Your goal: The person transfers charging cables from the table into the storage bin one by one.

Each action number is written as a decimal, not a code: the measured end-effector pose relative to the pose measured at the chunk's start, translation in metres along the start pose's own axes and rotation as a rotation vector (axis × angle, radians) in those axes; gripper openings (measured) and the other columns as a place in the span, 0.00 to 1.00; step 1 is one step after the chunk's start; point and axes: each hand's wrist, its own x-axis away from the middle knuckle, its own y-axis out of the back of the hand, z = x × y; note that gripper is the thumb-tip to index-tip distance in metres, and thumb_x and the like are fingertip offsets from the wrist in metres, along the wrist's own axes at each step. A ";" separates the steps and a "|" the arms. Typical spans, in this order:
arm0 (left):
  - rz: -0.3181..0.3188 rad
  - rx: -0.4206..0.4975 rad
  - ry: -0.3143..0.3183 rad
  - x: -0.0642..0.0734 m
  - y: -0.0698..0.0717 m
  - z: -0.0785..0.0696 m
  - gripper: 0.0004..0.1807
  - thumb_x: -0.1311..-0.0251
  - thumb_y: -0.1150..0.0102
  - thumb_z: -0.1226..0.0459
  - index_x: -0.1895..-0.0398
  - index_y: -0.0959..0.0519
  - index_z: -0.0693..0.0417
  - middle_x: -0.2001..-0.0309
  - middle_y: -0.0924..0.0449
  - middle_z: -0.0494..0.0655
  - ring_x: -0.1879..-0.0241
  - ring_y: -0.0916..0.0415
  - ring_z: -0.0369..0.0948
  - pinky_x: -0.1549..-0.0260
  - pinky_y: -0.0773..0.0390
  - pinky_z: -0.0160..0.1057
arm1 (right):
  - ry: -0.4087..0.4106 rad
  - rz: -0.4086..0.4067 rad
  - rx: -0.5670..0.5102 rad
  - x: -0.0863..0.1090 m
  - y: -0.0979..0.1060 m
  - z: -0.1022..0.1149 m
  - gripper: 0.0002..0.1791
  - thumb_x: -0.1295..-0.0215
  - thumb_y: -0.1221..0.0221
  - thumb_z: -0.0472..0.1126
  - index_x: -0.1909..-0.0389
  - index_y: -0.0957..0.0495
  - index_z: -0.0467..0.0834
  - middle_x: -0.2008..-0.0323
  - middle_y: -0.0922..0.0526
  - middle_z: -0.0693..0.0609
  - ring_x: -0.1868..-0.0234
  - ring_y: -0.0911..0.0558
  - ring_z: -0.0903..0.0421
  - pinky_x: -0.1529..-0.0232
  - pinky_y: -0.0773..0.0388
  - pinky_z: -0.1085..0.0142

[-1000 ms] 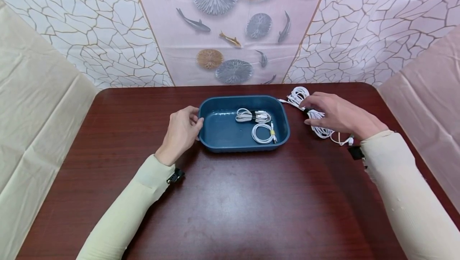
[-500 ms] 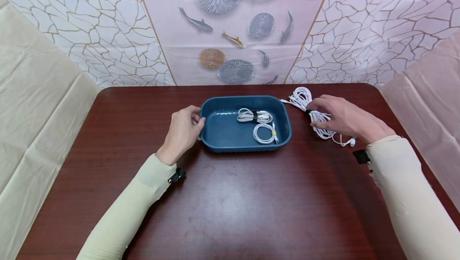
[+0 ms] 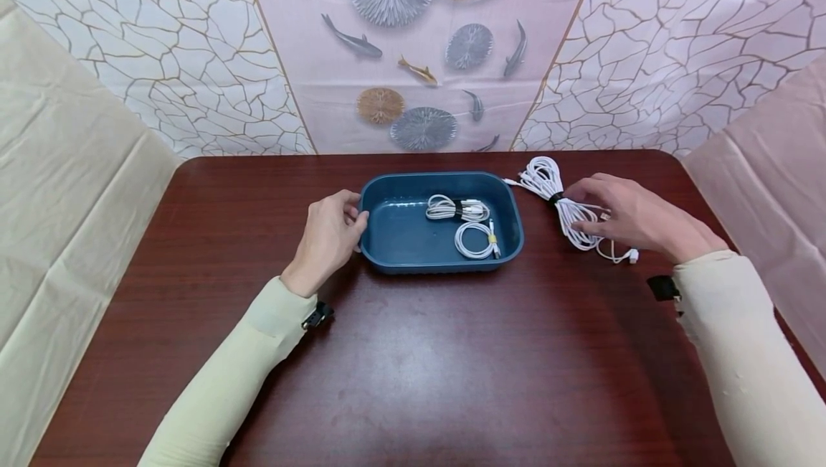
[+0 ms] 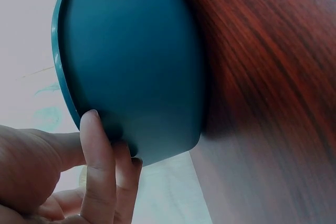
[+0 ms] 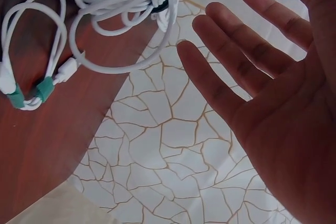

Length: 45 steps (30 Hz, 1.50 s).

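In the head view, a dark blue tray (image 3: pixel 396 236) sits level on the worktop (image 3: pixel 387 388), near its far edge. The left hand (image 3: pixel 328 236) is at the tray's left end, gripping the rim between thumb and fingers. Two white cables lie inside, both toward the right side: a bundle with a black strap (image 3: pixel 457 209) and, nearer the wearer, a round coil with a yellow tie (image 3: pixel 476 240). Outside, to the right of the tray, lies a large white bundle (image 3: pixel 553 194) with its own black strap, and a small white cable (image 3: pixel 621 257) shows beside its near end. The right hand (image 3: pixel 635 214) hovers over that near end, fingers loosely bent. As far as these things show, two cables are in the tray, while the large bundle and the small cable are not yet in it.

In the left wrist view, the left fingers press against the tray's outer wall just below the rim; the thumb passes to the inner side, its tip hidden.

In the right wrist view, the right fingers are extended and spread, grasping nothing. The large bundle's loops lie close by the nearest fingertip, apparently untouched. The small cable, folded with a green tie (image 5: pixel 45 88), rests on the worktop well apart from the fingers.
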 end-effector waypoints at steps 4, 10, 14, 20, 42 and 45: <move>0.001 -0.005 0.003 0.000 0.000 0.000 0.19 0.30 0.39 0.66 0.39 0.23 0.66 0.62 0.18 0.55 0.72 0.15 0.43 0.81 0.15 0.33 | 0.000 -0.006 -0.006 0.004 -0.002 -0.004 0.25 0.40 0.29 0.39 0.42 0.22 0.40 0.46 0.19 0.42 0.48 0.20 0.46 0.45 0.22 0.49; 0.003 -0.006 0.005 0.000 0.000 -0.001 0.19 0.30 0.39 0.66 0.40 0.23 0.66 0.62 0.18 0.55 0.71 0.15 0.43 0.81 0.15 0.33 | 0.027 -0.061 0.008 0.008 -0.007 -0.010 0.25 0.42 0.28 0.38 0.43 0.21 0.41 0.48 0.18 0.44 0.49 0.19 0.49 0.48 0.25 0.53; -0.001 -0.005 0.004 0.000 0.000 0.000 0.19 0.30 0.39 0.66 0.40 0.23 0.66 0.62 0.18 0.55 0.72 0.15 0.43 0.81 0.15 0.33 | 0.034 -0.084 0.009 0.011 -0.009 -0.014 0.25 0.43 0.28 0.38 0.44 0.20 0.42 0.49 0.17 0.45 0.48 0.20 0.49 0.48 0.28 0.58; 0.000 0.005 0.003 0.000 0.000 -0.001 0.19 0.30 0.40 0.66 0.40 0.23 0.66 0.62 0.18 0.55 0.73 0.16 0.42 0.81 0.15 0.33 | 0.029 -0.094 0.012 0.015 -0.011 -0.019 0.25 0.43 0.28 0.38 0.43 0.20 0.41 0.49 0.17 0.44 0.48 0.21 0.50 0.50 0.30 0.61; 0.001 0.027 0.001 -0.001 -0.001 0.000 0.19 0.31 0.40 0.67 0.40 0.23 0.67 0.63 0.17 0.55 0.77 0.16 0.41 0.82 0.15 0.34 | -0.033 -0.139 -0.024 0.033 -0.006 -0.037 0.27 0.44 0.27 0.37 0.42 0.22 0.41 0.47 0.19 0.42 0.45 0.22 0.46 0.49 0.36 0.69; -0.001 0.030 0.002 -0.002 -0.001 0.001 0.18 0.31 0.40 0.67 0.41 0.22 0.67 0.64 0.17 0.55 0.77 0.16 0.41 0.83 0.15 0.34 | -0.043 -0.136 -0.015 0.035 -0.006 -0.040 0.27 0.43 0.27 0.37 0.42 0.22 0.41 0.47 0.19 0.40 0.45 0.22 0.45 0.48 0.35 0.67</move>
